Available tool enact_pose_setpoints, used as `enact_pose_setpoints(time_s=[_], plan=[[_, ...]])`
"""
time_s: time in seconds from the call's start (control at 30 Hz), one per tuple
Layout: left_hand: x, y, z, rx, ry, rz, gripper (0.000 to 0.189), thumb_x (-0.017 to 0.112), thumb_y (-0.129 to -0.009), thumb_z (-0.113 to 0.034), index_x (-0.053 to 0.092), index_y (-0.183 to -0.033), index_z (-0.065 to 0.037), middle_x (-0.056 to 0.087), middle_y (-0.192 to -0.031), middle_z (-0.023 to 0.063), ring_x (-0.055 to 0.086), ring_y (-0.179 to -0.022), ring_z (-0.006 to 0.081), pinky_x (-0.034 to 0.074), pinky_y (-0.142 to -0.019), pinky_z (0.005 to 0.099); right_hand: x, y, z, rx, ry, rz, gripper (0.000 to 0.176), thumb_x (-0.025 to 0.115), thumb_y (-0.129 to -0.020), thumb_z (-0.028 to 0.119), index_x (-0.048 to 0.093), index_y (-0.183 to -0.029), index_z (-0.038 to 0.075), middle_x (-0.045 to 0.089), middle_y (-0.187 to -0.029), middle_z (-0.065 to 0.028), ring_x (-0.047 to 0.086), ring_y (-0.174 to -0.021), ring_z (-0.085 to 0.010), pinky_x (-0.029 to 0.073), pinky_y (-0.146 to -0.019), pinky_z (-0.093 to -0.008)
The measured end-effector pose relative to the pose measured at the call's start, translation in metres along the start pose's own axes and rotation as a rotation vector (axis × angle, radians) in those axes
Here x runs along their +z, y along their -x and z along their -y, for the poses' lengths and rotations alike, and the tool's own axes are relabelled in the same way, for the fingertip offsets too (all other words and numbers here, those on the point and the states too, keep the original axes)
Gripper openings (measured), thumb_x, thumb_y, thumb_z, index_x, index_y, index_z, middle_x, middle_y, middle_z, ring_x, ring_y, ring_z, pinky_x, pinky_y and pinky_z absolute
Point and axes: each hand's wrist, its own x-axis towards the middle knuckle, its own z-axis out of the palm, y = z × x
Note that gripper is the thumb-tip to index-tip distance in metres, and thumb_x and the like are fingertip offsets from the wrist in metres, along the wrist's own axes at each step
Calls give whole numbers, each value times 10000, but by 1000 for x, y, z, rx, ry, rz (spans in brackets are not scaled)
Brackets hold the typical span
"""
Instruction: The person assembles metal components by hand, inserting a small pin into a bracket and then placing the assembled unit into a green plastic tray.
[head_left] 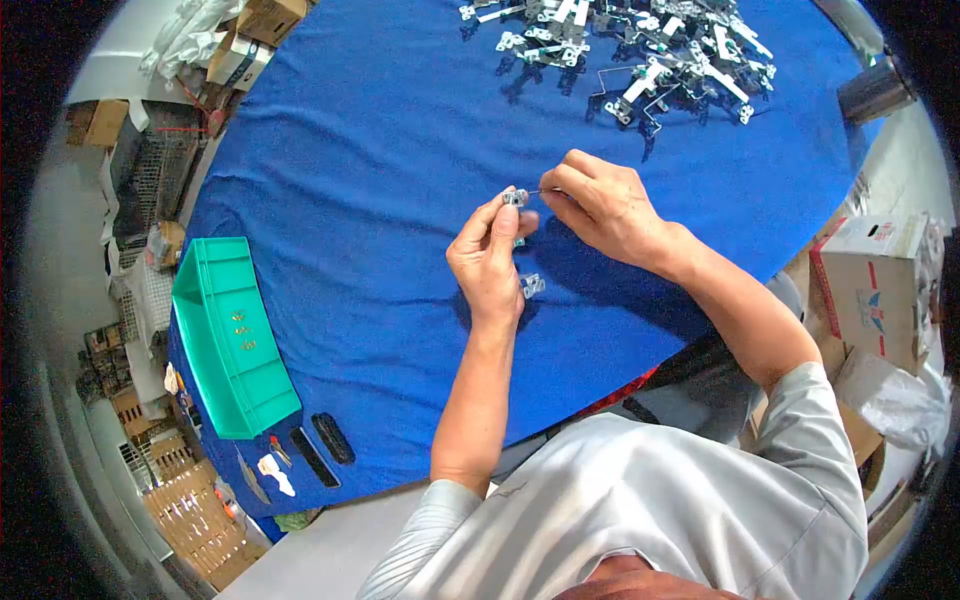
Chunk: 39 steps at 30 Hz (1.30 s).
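Observation:
My left hand is closed around a silvery metal bracket, whose holed end shows above the thumb. Another holed metal end sticks out below that palm; whether it belongs to the same piece is hidden by the fingers. To the right, my right hand pinches a thin metal wire that points left and reaches the bracket's upper end. Both hands are over the blue cloth. A pile of similar metal brackets, some with thin bent wires, lies at the far side.
On the left stands a green plastic bin with a few small brass-coloured pieces inside. Near its front corner lie a black brush-like object and a dark strip. A white carton stands beyond the table's right edge.

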Motion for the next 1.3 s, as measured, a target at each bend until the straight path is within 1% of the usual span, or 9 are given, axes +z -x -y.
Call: enact_pose_setpoints(time_s=[0.07, 0.17, 0.4, 0.8, 0.9, 1.0, 1.1, 1.23, 1.3], plan=[[6, -1, -9, -128, 69, -80, 201, 618, -957, -60, 680, -1122, 37, 712, -999, 123, 713, -871, 204, 607, -645, 285, 1, 1, 0, -5, -6, 2, 106, 647, -876, 150, 602, -946, 84, 558, -837, -99, 614, -741, -320, 503, -606, -433], [3, -2, -8, -134, 62, -59, 216, 607, -966, -80, 671, -1131, 43, 712, -1029, 152, 712, -912, 224, 610, -677, 303, 3, 1, -1, -2, -3, 5, 105, 645, -877, 155, 608, -946, 85, 559, -837, -96, 615, -743, -315, 503, -604, -432], [10, 4, -4, -125, 98, -81, 212, 625, -946, -51, 671, -1126, 52, 711, -1032, 154, 711, -924, 226, 604, -703, 286, 2, 0, 0, -5, -24, -3, 96, 643, -879, 160, 607, -932, 89, 558, -836, -94, 612, -737, -313, 500, -595, -424], [7, 4, 2, -124, 86, -84, 234, 656, -912, -6, 672, -1138, 52, 708, -1027, 130, 692, -875, 162, 607, -755, 271, 7, 3, -5, -66, 93, 14, 111, 652, -867, 160, 571, -862, 85, 535, -778, -99, 595, -678, -319, 481, -551, -437], [8, 4, 3, -140, 57, -130, 229, 667, -906, -10, 684, -1131, 32, 720, -997, 104, 681, -769, 125, 563, -655, 218, 8, 3, -4, -37, 137, 40, 116, 644, -882, 177, 572, -874, 86, 543, -774, -98, 601, -687, -319, 488, -559, -439], [7, 4, -1, -174, 57, -135, 226, 671, -904, -10, 689, -1127, 21, 724, -987, 95, 666, -711, 112, 535, -618, 204, 10, 3, -2, -16, 46, 5, 159, 690, -864, 135, 605, -978, 63, 565, -785, -107, 602, -666, -318, 480, -558, -420], [8, 4, -1, -140, 86, -128, 197, 656, -909, 17, 695, -1099, 50, 709, -1007, 114, 664, -819, 123, 568, -653, 225, 14, 4, -7, -8, -20, 6, 179, 691, -863, 129, 600, -1003, 64, 563, -792, -109, 600, -665, -316, 478, -555, -422], [9, 4, -3, -175, 31, -148, 191, 654, -911, 17, 696, -1095, 49, 709, -1009, 115, 665, -823, 124, 570, -654, 227, 7, 0, -1, -4, 36, 88, 134, 629, -902, 171, 571, -965, 68, 558, -801, -113, 617, -714, -332, 492, -568, -448], [9, 3, 2, -124, 76, -129, 230, 673, -906, -21, 687, -1131, 23, 721, -991, 89, 652, -713, 98, 476, -551, 181, 6, 0, 0, -7, 85, 98, 120, 620, -903, 150, 569, -972, 66, 562, -812, -111, 618, -709, -333, 496, -571, -447]])
